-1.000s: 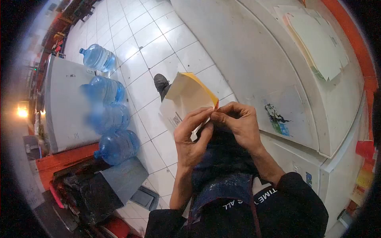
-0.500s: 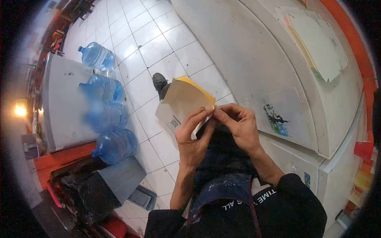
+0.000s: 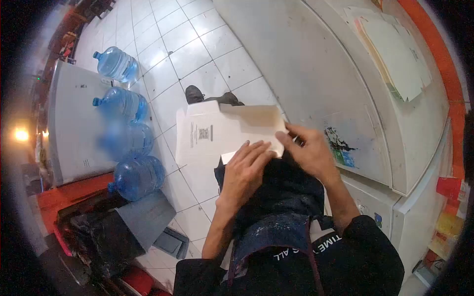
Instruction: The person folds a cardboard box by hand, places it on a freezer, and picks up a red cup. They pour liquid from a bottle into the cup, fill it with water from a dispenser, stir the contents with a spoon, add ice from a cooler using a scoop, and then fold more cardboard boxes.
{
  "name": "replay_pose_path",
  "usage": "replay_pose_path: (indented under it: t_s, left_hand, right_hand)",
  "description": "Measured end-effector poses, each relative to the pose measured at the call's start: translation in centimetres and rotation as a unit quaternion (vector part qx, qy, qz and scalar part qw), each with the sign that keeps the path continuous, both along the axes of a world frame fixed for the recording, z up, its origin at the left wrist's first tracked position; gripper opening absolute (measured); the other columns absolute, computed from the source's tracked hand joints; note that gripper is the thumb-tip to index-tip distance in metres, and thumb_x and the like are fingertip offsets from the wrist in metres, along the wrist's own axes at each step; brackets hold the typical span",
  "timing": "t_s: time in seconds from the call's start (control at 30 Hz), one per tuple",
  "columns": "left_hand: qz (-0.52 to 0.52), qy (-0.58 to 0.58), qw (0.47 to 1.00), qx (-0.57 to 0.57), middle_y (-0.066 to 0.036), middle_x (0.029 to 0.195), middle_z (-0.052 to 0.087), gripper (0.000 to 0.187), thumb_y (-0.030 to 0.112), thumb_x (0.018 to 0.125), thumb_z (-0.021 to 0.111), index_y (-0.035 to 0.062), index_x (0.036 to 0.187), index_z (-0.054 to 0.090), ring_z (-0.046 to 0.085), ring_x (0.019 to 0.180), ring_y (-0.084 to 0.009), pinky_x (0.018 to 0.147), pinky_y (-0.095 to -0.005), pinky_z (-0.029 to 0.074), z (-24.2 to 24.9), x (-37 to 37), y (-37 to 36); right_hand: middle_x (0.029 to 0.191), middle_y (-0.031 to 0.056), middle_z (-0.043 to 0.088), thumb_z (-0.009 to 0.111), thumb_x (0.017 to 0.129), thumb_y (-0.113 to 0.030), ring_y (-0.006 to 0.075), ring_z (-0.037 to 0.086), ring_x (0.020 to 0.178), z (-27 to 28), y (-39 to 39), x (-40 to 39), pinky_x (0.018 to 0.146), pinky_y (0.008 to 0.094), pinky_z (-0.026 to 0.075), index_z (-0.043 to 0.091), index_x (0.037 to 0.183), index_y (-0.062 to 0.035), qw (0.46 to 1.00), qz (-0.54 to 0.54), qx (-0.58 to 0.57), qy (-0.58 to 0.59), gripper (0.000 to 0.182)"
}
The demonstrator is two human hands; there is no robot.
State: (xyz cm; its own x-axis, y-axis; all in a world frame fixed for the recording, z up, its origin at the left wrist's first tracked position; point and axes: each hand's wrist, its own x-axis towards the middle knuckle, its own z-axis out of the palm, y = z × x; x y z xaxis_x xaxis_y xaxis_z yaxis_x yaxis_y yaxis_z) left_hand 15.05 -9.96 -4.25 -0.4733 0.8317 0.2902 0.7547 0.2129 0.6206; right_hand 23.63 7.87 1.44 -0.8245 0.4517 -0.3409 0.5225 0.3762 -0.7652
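Observation:
A partly folded cardboard box point(image 3: 227, 123), pale inside with a printed QR code, lies in front of my body above my lap. Its right end stands up as walls, while the left part spreads out flat. My left hand point(image 3: 244, 170) grips the near edge, fingers bent over the wall. At the right corner, my right hand point(image 3: 311, 150) pinches the end wall between thumb and fingers. The fingertips behind the cardboard are hidden.
Several blue water jugs point(image 3: 137, 177) lie in a row on the tiled floor at left, beside a white panel point(image 3: 76, 123). A refrigerator point(image 3: 306, 79) stands close on the right, with a stack of flat sheets point(image 3: 395, 54) on it. A grey bin point(image 3: 148, 219) lies lower left.
The cardboard has turned so its pale inside and QR code face up, with its right end raised into walls. My hands have moved apart, the left along the near edge.

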Motion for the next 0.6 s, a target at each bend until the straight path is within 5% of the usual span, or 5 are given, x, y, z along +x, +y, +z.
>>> replay_pose_path:
  t_s: [0.13, 0.27, 0.33, 0.47, 0.6]
  left_hand:
    - [-0.054, 0.032, 0.996, -0.056, -0.008, 0.118, 0.067, 0.03, 0.006, 0.082, 0.062, 0.0096, 0.112, 0.066, 0.057, 0.126, -0.0264, 0.117, -0.0512, 0.035, -1.7, 0.4, 0.4]
    - [-0.071, 0.048, 0.993, -0.084, -0.006, 0.117, 0.067, 0.029, 0.007, 0.083, 0.061, 0.0121, 0.111, 0.067, 0.053, 0.13, -0.0246, 0.121, -0.0525, 0.028, -1.6, -0.5, -0.3]
    - [-0.102, 0.066, 0.988, -0.091, -0.004, 0.115, 0.068, 0.028, 0.009, 0.083, 0.062, 0.0156, 0.11, 0.067, 0.049, 0.135, -0.0238, 0.125, -0.0552, 0.02, -0.7, -1.1, -0.8]
    - [-0.17, 0.063, 0.97, -0.163, 0.007, 0.122, 0.069, 0.026, 0.013, 0.079, 0.069, 0.0227, 0.104, 0.069, 0.044, 0.141, -0.0223, 0.126, -0.0613, 0.01, 1.8, -0.8, -2.8]
    - [-0.198, 0.024, 0.969, -0.149, 0.004, 0.118, 0.071, 0.018, 0.012, 0.077, 0.073, 0.0197, 0.094, 0.07, 0.046, 0.14, -0.0243, 0.124, -0.0635, 0.01, 2.0, -1.0, -4.1]
  right_hand:
    - [0.089, 0.0284, 0.064, 0.052, 0.101, -0.019, 0.0475, 0.06, 0.082, -3.6, -2.8, 0.0, 0.072, 0.0489, 0.049, 0.051, 0.141, 0.0025, 0.98, 0.055, 0.186, 0.047, 0.045]
    - [0.095, 0.0272, 0.066, 0.052, 0.101, -0.023, 0.0441, 0.064, 0.082, -4.4, -2.1, 0.0, 0.073, 0.0485, 0.052, 0.055, 0.135, 0.0063, 0.977, 0.105, 0.163, 0.083, 0.045]
    - [0.099, 0.0253, 0.067, 0.057, 0.1, -0.038, 0.037, 0.066, 0.078, -3.7, 0.3, -0.5, 0.071, 0.0446, 0.053, 0.057, 0.134, 0.0038, 0.986, 0.154, -0.038, 0.046, 0.054]
    - [0.102, 0.0193, 0.07, 0.069, 0.089, -0.055, 0.026, 0.065, 0.079, 0.4, 2.4, -1.8, 0.074, 0.0392, 0.053, 0.056, 0.138, 0.002, 0.999, 0.011, 0.029, 0.026, 0.076]
    - [0.108, 0.0218, 0.07, 0.07, 0.09, -0.044, 0.0282, 0.067, 0.081, -2.0, 2.1, -1.6, 0.076, 0.0377, 0.055, 0.054, 0.139, 0.0027, 0.996, 0.084, 0.024, -0.003, 0.07]
